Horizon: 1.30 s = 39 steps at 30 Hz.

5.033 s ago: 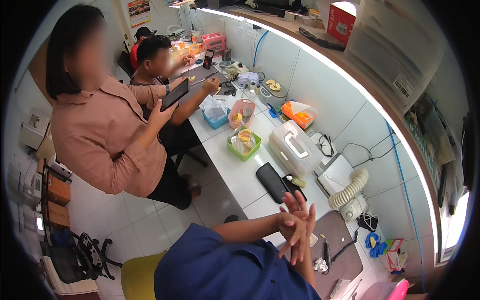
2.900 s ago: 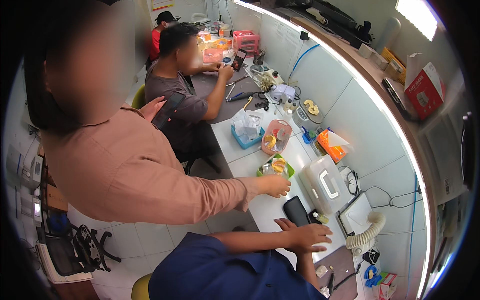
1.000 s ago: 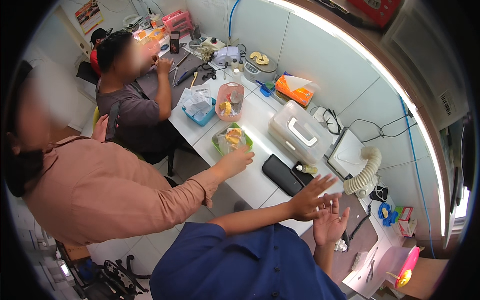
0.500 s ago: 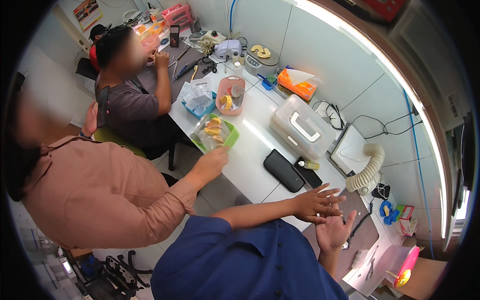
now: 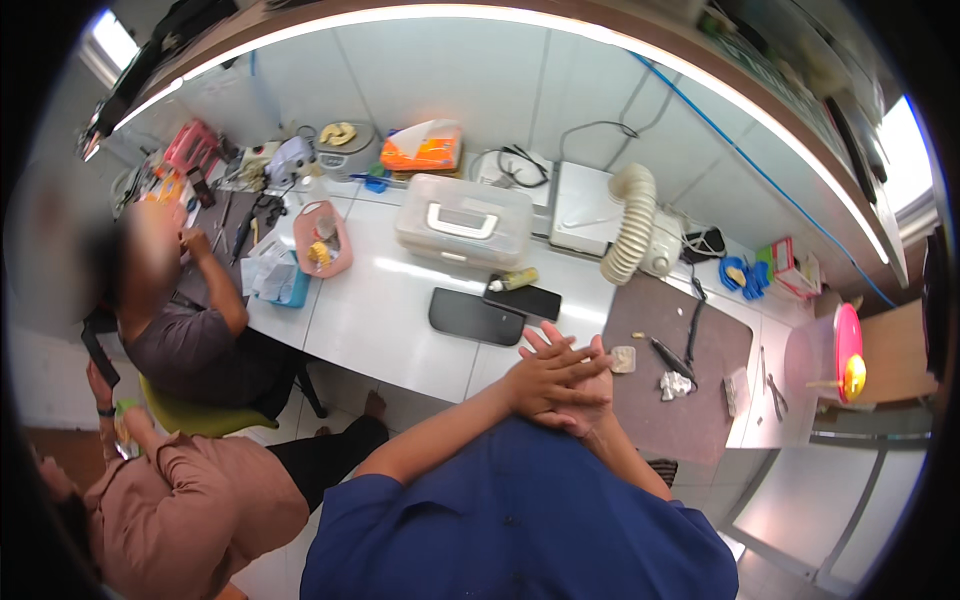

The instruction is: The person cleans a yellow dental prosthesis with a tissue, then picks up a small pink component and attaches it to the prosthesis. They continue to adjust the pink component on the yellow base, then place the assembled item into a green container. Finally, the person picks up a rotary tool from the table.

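In front of my chest, my left hand [image 5: 545, 385] lies across my right hand [image 5: 590, 398], whose palm is turned up. The fingers of both hands are stretched out and hold nothing. Part of the right palm is hidden under the left hand. Just beyond the fingertips, a black zip case [image 5: 470, 317] and a dark phone [image 5: 540, 302] lie on the white table, with a small yellowish bottle [image 5: 518, 279] on the phone. Close to the right fingers, a small pale square block [image 5: 623, 359] rests on the brown mat [image 5: 670, 420].
A handpiece [image 5: 668, 355] and crumpled foil [image 5: 676, 384] lie on the mat. Behind stand a clear lidded box [image 5: 465, 225] and a ribbed hose [image 5: 632, 220]. A pink basket [image 5: 345, 262] stands left, near a seated person [image 5: 180, 320]. Another person in brown [image 5: 190, 500] is at lower left.
My view has swung to the right. The person in brown has moved away from the table, and the green basket is off it. My left hand has come to lie flatter over the right.
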Available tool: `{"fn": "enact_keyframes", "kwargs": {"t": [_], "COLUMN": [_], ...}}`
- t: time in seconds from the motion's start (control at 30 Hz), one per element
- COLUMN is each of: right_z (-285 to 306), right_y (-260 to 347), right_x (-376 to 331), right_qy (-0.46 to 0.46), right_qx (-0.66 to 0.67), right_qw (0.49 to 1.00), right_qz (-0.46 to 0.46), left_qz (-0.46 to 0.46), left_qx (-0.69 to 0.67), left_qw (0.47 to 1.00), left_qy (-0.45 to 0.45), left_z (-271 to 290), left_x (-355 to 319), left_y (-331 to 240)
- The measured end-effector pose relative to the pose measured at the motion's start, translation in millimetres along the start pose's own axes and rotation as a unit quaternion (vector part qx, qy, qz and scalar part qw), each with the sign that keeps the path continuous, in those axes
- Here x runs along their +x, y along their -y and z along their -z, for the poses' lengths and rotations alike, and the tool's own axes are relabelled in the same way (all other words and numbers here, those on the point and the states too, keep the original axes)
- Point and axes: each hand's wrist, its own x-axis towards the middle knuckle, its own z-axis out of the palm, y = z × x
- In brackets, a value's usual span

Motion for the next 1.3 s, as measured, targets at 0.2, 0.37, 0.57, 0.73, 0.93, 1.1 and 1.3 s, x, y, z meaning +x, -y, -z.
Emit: {"fn": "enact_keyframes", "kwargs": {"t": [0.2, 0.37, 0.57, 0.73, 0.93, 1.1, 1.3], "right_z": [-6, 26, 55, 164, 279, 315, 281], "right_y": [32, 48, 59, 133, 186, 147, 136], "right_x": [-72, -89, -50, -73, -195, -263, -233], "right_qy": [0.006, 0.054, -0.082, -0.350, -0.455, -0.492, -0.443], "right_qx": [0.016, -0.375, -0.780, -0.726, -0.690, -0.670, -0.635], "right_qw": [0.998, 0.878, 0.426, 0.440, 0.420, 0.439, 0.490], "right_qz": [0.056, 0.294, 0.450, 0.396, 0.376, 0.340, 0.400], "left_qz": [0.162, 0.427, 0.382, 0.353, 0.482, 0.630, 0.652], "left_qx": [0.060, -0.390, -0.721, -0.904, -0.578, -0.454, -0.078], "left_qw": [0.985, 0.815, 0.569, 0.168, 0.646, 0.616, 0.590], "left_qy": [-0.011, -0.040, -0.105, -0.171, 0.126, 0.131, 0.470], "left_z": [-15, -54, -85, -112, -120, -102, -128], "left_x": [-26, -21, 90, 112, 96, 1, -124], "left_y": [20, 29, -31, -69, -64, -42, -41]}}
